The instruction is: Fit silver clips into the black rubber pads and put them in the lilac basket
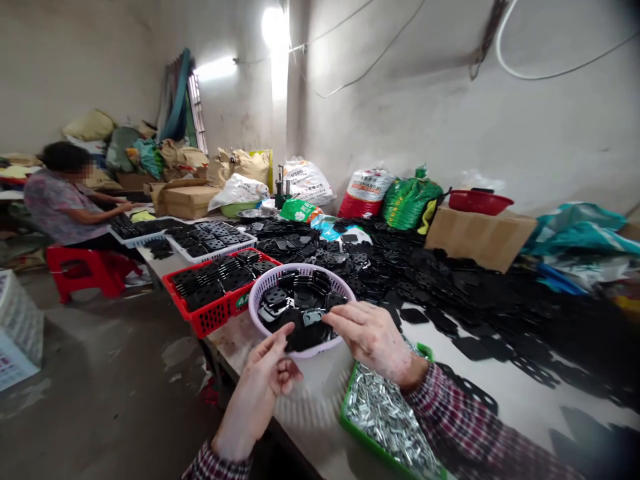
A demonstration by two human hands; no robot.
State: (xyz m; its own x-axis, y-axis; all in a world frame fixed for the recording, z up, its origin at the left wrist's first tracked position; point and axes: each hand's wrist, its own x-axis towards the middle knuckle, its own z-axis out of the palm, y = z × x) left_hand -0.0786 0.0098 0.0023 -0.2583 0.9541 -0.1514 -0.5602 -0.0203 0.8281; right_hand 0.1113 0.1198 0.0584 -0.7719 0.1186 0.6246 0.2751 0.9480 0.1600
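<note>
My left hand (267, 373) and my right hand (373, 337) meet over the near rim of a round lilac basket (260, 283) filled with black plastic plates. Together they pinch one flat black plate (303, 332), the left at its left edge, the right at its top where a small silvery clip shows. Both hands have their fingers curled. A green tray (350, 410) full of small shiny metal clips lies just under my right wrist.
A red crate (213, 320) and a white crate (213, 257) of stacked black plates stand to the left. A large heap of loose black plates (425, 273) covers the table's middle. Cardboard boxes, sacks and a red basin (480, 200) line the wall. Another person sits on a red stool (83, 267) at far left.
</note>
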